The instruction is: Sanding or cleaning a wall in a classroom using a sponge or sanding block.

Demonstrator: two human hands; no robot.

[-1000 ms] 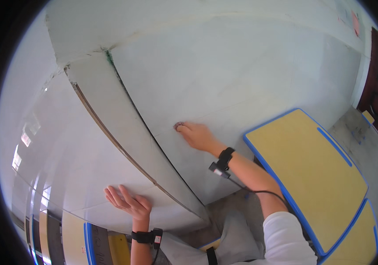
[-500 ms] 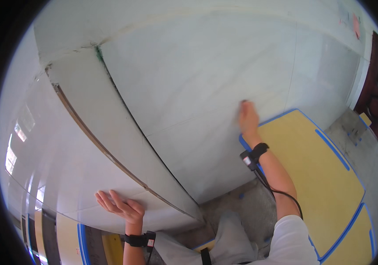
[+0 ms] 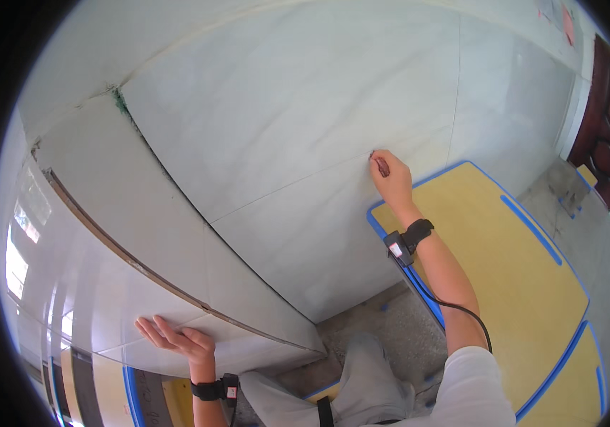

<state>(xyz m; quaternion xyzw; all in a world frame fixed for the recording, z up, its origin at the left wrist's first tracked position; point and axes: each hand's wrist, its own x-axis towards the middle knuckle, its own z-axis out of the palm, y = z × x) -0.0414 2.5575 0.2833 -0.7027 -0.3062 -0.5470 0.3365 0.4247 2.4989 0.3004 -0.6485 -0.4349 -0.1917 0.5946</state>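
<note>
Right hand (image 3: pixel 397 186): one, fingers curled and clenched around a small dark-red lump (image 3: pixel 383 168); its kind cannot be told, being mostly covered by the fingers. Lump located within that grasp, close to the pale marbled wall (image 3: pixel 319 135), beside a thin joint line; whether it touches the wall cannot be made out.

Left hand (image 3: pixel 182 343): one, well apart from the right and lower, fingers extended and loosely spread, grasping nothing, palm towards the glossy pillar (image 3: pixel 98 277) and seemingly resting on it.

Brown edge strip (image 3: pixel 127 254): one, curved in view, running above the left hand.

Wrist straps: two, black, each with a small box; one (image 3: pixel 416 231) below the right hand, one (image 3: pixel 207 391) below the left.

Cable (image 3: pixel 454 306): black, trailing from the right-hand box along the forearm.

Desk (image 3: pixel 504 270): yellow top, blue rim, just right of the right hand.

Door (image 3: pixel 609 121): dark red-brown, panelled, far to the right hand's right.
</note>
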